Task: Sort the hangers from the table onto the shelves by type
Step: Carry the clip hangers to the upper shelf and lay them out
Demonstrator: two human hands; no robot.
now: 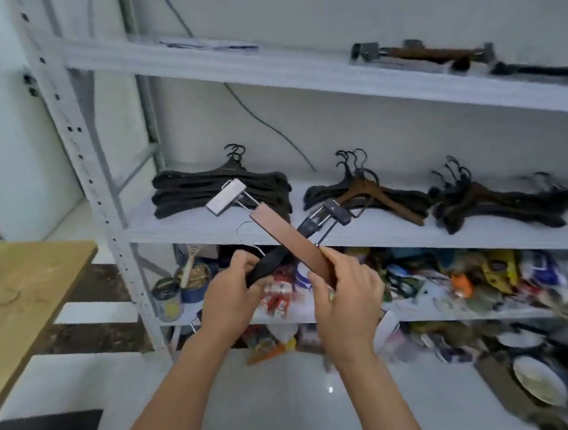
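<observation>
My right hand (345, 294) grips the lower end of a brown wooden clip hanger (287, 238), which points up and left and ends in a silver clip. My left hand (229, 291) grips a black clip hanger (278, 256) that crosses behind the brown one and points up and right. Both are held in front of the white shelf unit's middle shelf (190, 225). On that shelf lie a stack of black hangers (201, 193), a mixed pile with one brown wooden hanger (374, 194), and a dark pile (494, 202). Clip hangers (429, 53) lie on the upper shelf.
A wooden table (24, 290) stands at the left. The lower shelves hold tins (180, 287), packets and clutter (463, 280). Plates (539, 382) sit low on the right. A cable (270, 126) hangs down the wall. A white glossy floor (270, 398) lies below.
</observation>
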